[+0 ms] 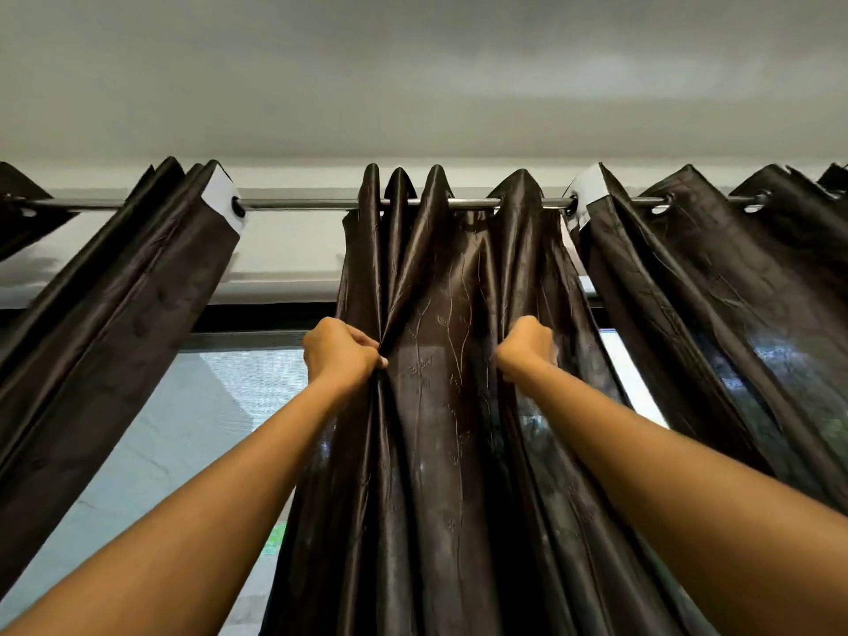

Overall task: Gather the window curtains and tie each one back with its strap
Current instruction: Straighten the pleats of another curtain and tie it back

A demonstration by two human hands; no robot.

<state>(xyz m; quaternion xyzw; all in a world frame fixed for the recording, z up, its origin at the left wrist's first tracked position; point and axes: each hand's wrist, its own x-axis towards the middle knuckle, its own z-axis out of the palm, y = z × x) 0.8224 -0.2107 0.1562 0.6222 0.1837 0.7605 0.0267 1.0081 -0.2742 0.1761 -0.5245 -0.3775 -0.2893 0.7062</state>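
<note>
Seen from below, looking up toward a grey ceiling (pixel 422 75): a metal curtain rod (pixel 303 204) running straight across, with dark brown satin curtains hanging from it by eyelets. At centre, the middle curtain (pixel 440 406), bunched into several upright folds, faintly embroidered with thin leafy stems, hanging from the rod down past the lower edge of view. Both bare arms raised toward it. Left hand (pixel 339 355) clenched around the folds at the curtain's left edge, fingers curled tight into the fabric, knuckles facing the viewer. Right hand (pixel 527 346) gripping the folds at the curtain's right side, fingers wrapped into the cloth and mostly hidden behind it. Flat panel of fabric stretched between the two fists. To the left, well apart, the left curtain (pixel 114 314), gathered and slanting down toward the lower left corner, its white lining showing at the top by a black eyelet. Between left and middle curtains, bare rod and pale window glass (pixel 183 429) under a dark frame. To the right, the right curtain (pixel 716 305), just beside the middle one at the top, spread in wider folds, with blurred greenery showing through the cloth. No tie-back strap visible anywhere in view.
</note>
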